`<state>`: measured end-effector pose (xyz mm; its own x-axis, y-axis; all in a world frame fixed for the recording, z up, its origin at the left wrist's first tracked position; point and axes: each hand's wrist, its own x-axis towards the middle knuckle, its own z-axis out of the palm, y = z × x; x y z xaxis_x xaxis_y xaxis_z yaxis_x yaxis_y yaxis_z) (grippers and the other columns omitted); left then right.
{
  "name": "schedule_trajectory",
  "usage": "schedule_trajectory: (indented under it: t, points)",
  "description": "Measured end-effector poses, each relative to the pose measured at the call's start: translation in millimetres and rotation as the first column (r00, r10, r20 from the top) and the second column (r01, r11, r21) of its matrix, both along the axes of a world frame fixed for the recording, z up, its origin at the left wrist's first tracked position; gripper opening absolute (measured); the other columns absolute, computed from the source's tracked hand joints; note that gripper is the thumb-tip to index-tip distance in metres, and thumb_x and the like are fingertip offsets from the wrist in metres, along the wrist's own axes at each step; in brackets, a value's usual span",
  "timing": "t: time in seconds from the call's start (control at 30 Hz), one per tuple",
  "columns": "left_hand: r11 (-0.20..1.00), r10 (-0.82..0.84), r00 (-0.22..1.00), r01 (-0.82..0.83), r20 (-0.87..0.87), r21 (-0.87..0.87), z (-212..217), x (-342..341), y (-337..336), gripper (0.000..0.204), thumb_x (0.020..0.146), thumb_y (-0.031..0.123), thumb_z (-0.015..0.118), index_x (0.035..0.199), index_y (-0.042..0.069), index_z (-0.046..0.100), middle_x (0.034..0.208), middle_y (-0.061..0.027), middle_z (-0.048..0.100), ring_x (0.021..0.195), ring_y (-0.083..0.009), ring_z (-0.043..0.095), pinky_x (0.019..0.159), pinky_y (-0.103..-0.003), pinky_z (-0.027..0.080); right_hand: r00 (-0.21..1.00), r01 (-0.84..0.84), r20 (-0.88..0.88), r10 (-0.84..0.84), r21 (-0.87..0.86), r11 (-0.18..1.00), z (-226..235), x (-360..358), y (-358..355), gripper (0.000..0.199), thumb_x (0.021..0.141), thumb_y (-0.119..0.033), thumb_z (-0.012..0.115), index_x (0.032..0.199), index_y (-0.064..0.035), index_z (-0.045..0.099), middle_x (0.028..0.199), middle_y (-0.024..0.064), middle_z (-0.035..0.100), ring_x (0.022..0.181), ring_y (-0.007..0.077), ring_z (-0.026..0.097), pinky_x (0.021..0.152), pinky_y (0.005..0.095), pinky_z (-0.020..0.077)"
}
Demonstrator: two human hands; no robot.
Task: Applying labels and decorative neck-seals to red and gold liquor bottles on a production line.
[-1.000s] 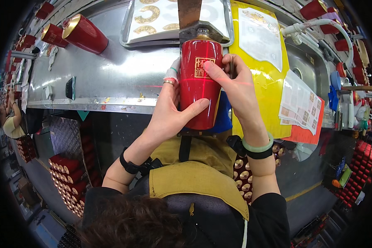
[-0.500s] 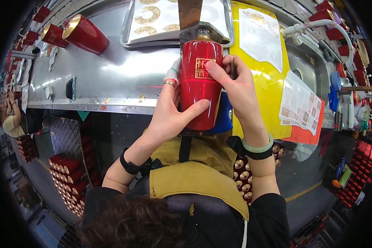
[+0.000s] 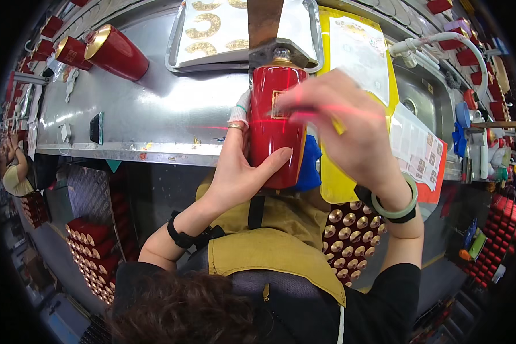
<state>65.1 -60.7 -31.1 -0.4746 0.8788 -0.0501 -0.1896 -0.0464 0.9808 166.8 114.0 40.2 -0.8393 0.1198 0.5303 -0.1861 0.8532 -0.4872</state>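
Observation:
A glossy red bottle (image 3: 272, 140) with a clear, gold-collared neck lies toward me at the bench edge, its neck against a metal stand (image 3: 264, 26). My left hand (image 3: 238, 169) is wrapped round its lower left side, thumb on the front; a white finger cover with a green band is on one finger. A gold-framed square label (image 3: 279, 104) sits on the bottle's front, partly hidden by my right fingers. My right hand (image 3: 350, 132), smeared by motion, is over the bottle's right side and pinches a slim tool with a yellow part (image 3: 339, 125), otherwise too blurred to name.
A metal tray (image 3: 212, 64) of gold curved decals lies behind the bottle. Two red bottles (image 3: 117, 53) stand at the left. On the right are a yellow mat (image 3: 335, 180), printed sheets (image 3: 415, 146) and a sink (image 3: 433, 94). Gold-topped red pieces (image 3: 350, 238) are stacked below.
My right hand has lifted off the bottle's side, turned and moved over the label, and the yellow part now shows. My left hand keeps its hold; the view has shifted slightly.

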Motion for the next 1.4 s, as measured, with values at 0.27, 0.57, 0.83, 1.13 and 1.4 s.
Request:
schedule_trajectory:
  t: [0.27, 0.57, 0.83, 1.13, 1.4]
  points:
    - [1.0, -0.011, 0.999, 0.011, 0.034, 0.0, 4, -1, 4, 0.092, 0.091, 0.006, 0.076, 0.159, -0.004, 0.014, 0.149, -0.018, 0.042, 0.138, -0.0244, 0.048, 0.116, -0.039, 0.04, 0.963, 0.159, -0.257, -0.08, 0.303, 0.94, -10, -33, 51, 0.023, 0.076, -0.003, 0.074, 0.099, -0.0096, 0.075, 0.09, 0.0016, 0.074, 0.082, 0.025, 0.066, 0.073, 0.0351, 0.054]
    - [0.998, -0.058, 0.993, 0.055, 0.099, 0.04, 3, -5, 1, 0.1, 0.089, 0.004, 0.077, 0.161, -0.001, 0.008, 0.156, -0.0171, 0.037, 0.144, -0.0251, 0.041, 0.119, -0.041, 0.037, 0.997, 0.026, -0.08, -0.018, 0.095, 0.995, -30, 16, 7, 0.022, 0.078, -0.004, 0.075, 0.099, -0.0098, 0.076, 0.09, 0.002, 0.075, 0.071, 0.0172, 0.061, 0.064, 0.0303, 0.0492]
    - [0.997, -0.071, 0.987, 0.065, 0.143, 0.046, 7, -24, 11, 0.082, 0.101, 0.013, 0.066, 0.161, -0.003, 0.012, 0.16, -0.0212, 0.032, 0.144, -0.0257, 0.041, 0.12, -0.041, 0.034, 0.915, 0.265, -0.184, -0.359, -0.396, 0.879, -31, -8, 29, 0.019, 0.097, -0.002, 0.064, 0.115, -0.0014, 0.067, 0.093, 0.006, 0.068, 0.08, 0.0172, 0.063, 0.072, 0.0278, 0.0485]
    - [0.994, -0.098, 0.898, 0.108, 0.43, 0.001, 15, -44, 17, 0.076, 0.097, 0.007, 0.065, 0.159, 0.0, 0.023, 0.148, -0.0155, 0.05, 0.137, -0.0216, 0.05, 0.116, -0.039, 0.039, 0.945, 0.297, 0.274, -0.179, -0.949, 0.111, -53, -2, -16, 0.057, 0.093, -0.026, 0.079, 0.14, -0.005, 0.054, 0.081, -0.0072, 0.042, 0.07, 0.0019, 0.041, 0.06, 0.0186, 0.035]
    - [0.972, -0.228, 0.883, 0.229, 0.41, 0.049, 15, -47, 8, 0.095, 0.087, 0.0, 0.067, 0.163, 0.003, 0.011, 0.154, -0.0163, 0.042, 0.141, -0.0237, 0.046, 0.119, -0.04, 0.035, 0.961, 0.198, 0.173, -0.214, -0.975, 0.102, -61, 8, -24, 0.041, 0.102, -0.015, 0.066, 0.141, -0.005, 0.056, 0.079, -0.0075, 0.043, 0.074, 0.0019, 0.041, 0.067, 0.0183, 0.0348]
